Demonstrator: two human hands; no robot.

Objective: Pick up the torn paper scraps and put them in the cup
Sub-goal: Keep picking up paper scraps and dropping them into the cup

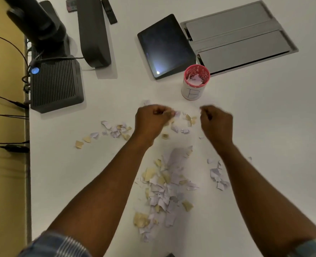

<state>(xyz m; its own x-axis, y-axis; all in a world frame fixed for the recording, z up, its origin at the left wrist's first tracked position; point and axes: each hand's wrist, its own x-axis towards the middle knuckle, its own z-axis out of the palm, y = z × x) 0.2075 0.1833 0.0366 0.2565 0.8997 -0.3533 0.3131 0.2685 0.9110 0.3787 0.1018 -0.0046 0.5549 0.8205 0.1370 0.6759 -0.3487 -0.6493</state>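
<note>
1. A white table (264, 127) fills most of the view.
2. A dark tablet (165, 46) lies flat at the far middle, a small spot of light reflected near its near edge.
3. Just right of the tablet, a grey hatch (238, 37) with two closed flaps is set into the table.
4. A ribbed black box (56, 84) sits at the left edge, with a blue light (34, 70) and cables (7, 45) at its left side.
5. Beyond the box stand a tall dark speaker (94, 30) and a black stand (40, 23).
6. Two remotes (109, 11) lie at the far edge.
7. A yellow wall (3, 164) runs along the left.
</note>
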